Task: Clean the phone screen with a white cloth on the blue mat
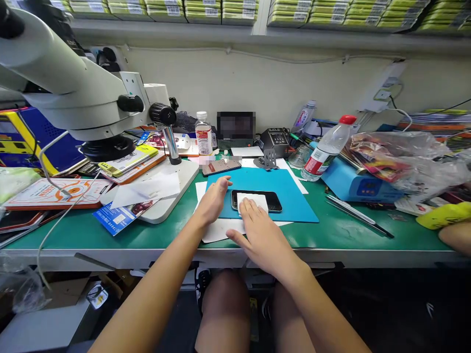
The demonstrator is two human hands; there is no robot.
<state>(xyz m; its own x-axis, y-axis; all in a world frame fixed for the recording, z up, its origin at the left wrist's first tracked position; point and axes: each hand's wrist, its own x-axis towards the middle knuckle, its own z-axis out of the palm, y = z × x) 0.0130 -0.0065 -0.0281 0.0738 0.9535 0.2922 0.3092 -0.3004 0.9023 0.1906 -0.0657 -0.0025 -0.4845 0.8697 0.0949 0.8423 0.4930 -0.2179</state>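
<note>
Across the green bench [342, 238] and onto the blue mat [294, 211], here's the dark phone [275, 201], long axis running left to right, just ahead of the person's right hand [265, 235]. That's the nearer one, open, its fingertips flat on the white wipe [261, 199] over the glass, while the left hand [214, 200] sits open and empty off the phone's left end.

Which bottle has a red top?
The big bottle just right of the blue mat. The middle bottle and the back bottle have pale tops.
</note>
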